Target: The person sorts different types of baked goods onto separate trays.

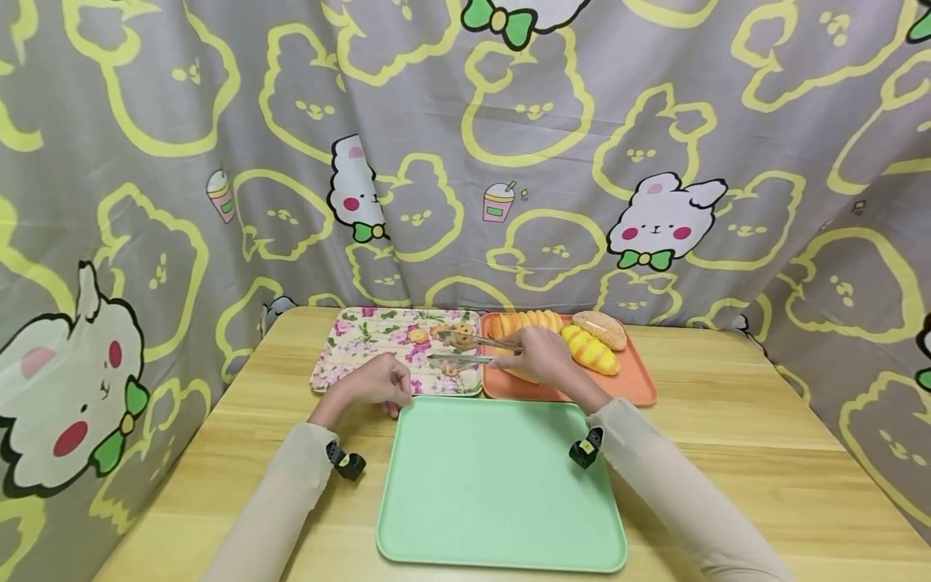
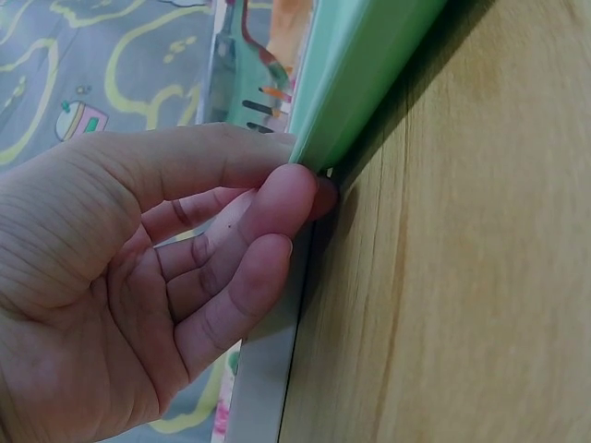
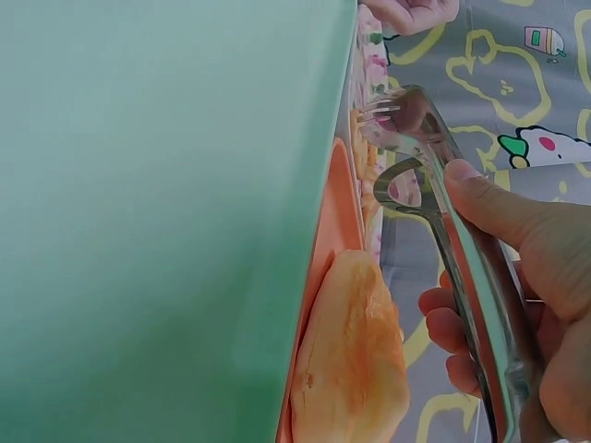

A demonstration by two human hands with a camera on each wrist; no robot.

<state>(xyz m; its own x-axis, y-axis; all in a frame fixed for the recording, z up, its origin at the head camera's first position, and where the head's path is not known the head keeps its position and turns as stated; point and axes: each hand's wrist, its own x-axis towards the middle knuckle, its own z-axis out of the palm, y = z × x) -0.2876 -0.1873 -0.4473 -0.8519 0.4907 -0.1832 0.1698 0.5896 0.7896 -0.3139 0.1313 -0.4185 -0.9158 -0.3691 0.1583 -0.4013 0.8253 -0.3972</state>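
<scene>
Thumb and fingers of my left hand (image 1: 378, 381) pinch the far left corner of the light green tray (image 1: 502, 485); the left wrist view shows the rim between them (image 2: 319, 138). My right hand (image 1: 540, 356) grips metal tongs (image 3: 476, 286), whose two arms stand apart. The tong tips reach left over the flowered tray (image 1: 356, 347), above some small cookies (image 1: 418, 335). Nothing shows between the tips. Below the right hand lies the orange tray (image 1: 640, 388) with breads on it, one of them partly hidden by that hand.
On the orange tray are a sliced loaf (image 1: 534, 321), a yellow bread roll (image 1: 591, 352) and a brown seeded bun (image 1: 600, 330). The wooden table (image 1: 727, 461) extends to both sides. A patterned grey curtain (image 1: 436, 121) hangs behind and around it.
</scene>
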